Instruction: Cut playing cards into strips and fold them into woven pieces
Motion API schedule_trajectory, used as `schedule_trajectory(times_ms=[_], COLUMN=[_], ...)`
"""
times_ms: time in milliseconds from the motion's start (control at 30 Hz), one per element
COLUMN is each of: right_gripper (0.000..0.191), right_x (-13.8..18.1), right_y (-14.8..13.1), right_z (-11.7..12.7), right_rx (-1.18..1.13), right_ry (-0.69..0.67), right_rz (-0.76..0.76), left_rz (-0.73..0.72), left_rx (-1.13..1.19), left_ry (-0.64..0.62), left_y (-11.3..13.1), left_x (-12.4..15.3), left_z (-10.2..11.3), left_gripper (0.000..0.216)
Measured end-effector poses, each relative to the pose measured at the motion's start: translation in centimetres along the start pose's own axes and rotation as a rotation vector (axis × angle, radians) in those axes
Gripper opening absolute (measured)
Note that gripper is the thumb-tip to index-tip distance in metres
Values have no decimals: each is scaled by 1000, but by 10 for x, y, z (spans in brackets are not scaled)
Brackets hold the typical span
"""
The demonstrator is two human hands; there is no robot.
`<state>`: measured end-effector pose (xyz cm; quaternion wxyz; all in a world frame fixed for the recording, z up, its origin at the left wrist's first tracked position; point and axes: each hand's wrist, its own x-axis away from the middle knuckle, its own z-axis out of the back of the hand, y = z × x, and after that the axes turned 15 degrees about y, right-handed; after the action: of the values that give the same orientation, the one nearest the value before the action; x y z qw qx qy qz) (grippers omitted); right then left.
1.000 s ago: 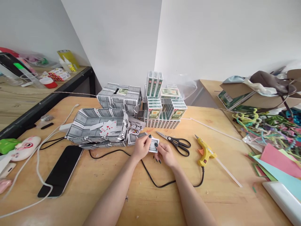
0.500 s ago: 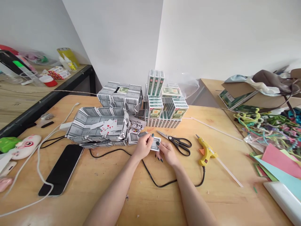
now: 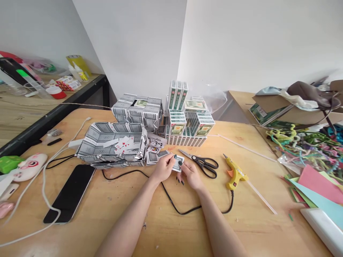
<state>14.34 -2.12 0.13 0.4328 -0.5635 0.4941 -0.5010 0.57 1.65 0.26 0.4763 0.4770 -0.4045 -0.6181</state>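
Note:
Between my hands is a playing card (image 3: pixel 177 164), its patterned back facing up. My left hand (image 3: pixel 163 167) pinches the card's left side. The right side is gripped by my right hand (image 3: pixel 189 174), thumb on top and fingers partly hidden beneath. Whether more than one card is held I cannot tell. Just beyond my left hand lie loose playing cards (image 3: pixel 152 157). To their left stands an open box made of cards (image 3: pixel 92 141), with cut cards (image 3: pixel 124 144) inside. Black-handled scissors (image 3: pixel 205 164) lie beyond my right hand.
A yellow glue gun (image 3: pixel 235 173) rests at the right, its black cord (image 3: pixel 184 213) running under my forearms. Boxed card decks (image 3: pixel 177 125) are stacked at the back beside a second card-covered box (image 3: pixel 138 109). A phone (image 3: pixel 69 194) lies left, coloured paper (image 3: pixel 318 185) right.
Almost nothing differs. Both hands keep hold of the card in about the same place, with only a slight shift of the fingers and the view.

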Motion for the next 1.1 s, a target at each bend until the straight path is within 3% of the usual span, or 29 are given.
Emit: schedule_trajectory(times_ms=[300,633,833,1100], right_gripper=[37,34,35,37], right_x=[1,0,1,-1], right_y=[-3,-6,-7,-7], right_z=[-2,-2,0,1], right_rx=[24,-2,-6,-1], right_ry=[41,63,74,103], right_rz=[25,41,48,22], left_rz=[85,37,78,125], left_rx=[35,50,12,33], left_ry=[16,-44,8,-66], left_y=[1,9,6,7], left_x=[1,2,5,10], left_z=[-2,-1,-2,1], left_gripper=[30,27,33,35])
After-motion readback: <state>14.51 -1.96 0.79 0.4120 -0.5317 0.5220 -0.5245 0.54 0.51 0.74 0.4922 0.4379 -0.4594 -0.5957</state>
